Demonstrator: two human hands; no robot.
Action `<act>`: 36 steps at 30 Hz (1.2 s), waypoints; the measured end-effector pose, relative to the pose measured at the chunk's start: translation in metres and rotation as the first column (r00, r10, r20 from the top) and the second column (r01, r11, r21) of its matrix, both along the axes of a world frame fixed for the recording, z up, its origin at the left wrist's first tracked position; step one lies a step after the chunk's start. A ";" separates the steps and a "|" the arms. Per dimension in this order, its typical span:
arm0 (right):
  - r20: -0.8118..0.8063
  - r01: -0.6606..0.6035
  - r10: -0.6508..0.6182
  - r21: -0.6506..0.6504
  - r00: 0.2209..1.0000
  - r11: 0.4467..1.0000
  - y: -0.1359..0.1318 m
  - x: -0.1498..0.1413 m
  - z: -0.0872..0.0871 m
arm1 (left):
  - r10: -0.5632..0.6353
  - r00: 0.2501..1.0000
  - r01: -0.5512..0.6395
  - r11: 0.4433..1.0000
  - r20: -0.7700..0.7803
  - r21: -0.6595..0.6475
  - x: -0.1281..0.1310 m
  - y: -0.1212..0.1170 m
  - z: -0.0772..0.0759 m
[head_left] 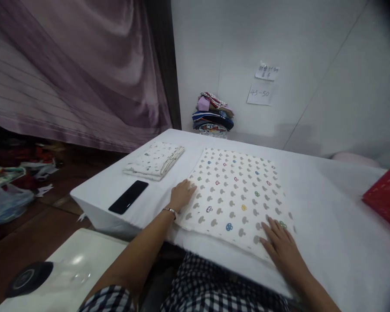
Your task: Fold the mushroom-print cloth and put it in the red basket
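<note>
A white cloth with a mushroom print (227,195) lies spread on the white-covered table (325,203) in front of me. At its left edge rests my left hand (182,194), which wears a bracelet on the wrist. My right hand (279,240) lies on the cloth's near right corner, with its fingers stretched out over the print. To the left, a folded white cloth with a small print (156,160) sits on the table. Nearer to me is a black phone (128,197), lying flat and apart from both hands.
Folded clothes (212,115) are stacked beyond the table's far edge, against the wall. A red object (386,195) stands at the right. Below left are a white surface (74,264) with a dark round object (30,278) and a plastic bag (8,201).
</note>
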State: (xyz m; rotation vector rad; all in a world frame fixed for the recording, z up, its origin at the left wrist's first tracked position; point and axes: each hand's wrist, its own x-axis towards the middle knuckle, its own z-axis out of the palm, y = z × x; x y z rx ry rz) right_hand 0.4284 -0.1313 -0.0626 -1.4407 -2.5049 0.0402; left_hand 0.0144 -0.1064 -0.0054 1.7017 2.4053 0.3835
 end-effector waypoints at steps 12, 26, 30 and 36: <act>-0.016 0.019 -0.019 0.001 1.000 1.000 -0.001 -0.003 0.003 | 0.285 0.951 -0.275 0.957 0.119 -0.096 -0.018 0.065 0.013; 0.006 0.006 -0.006 0.030 1.000 1.000 0.003 -0.003 -0.004 | 0.361 0.924 -0.352 0.932 0.123 -0.086 -0.019 0.079 0.004; -0.001 0.007 -0.007 0.015 1.000 1.000 0.002 -0.004 -0.001 | 0.374 0.921 -0.369 0.927 0.104 -0.072 -0.017 0.077 0.005; 0.009 0.029 -0.028 -0.049 1.000 0.998 0.001 -0.009 0.012 | 0.312 0.945 -0.307 0.949 0.094 -0.066 -0.020 0.073 0.009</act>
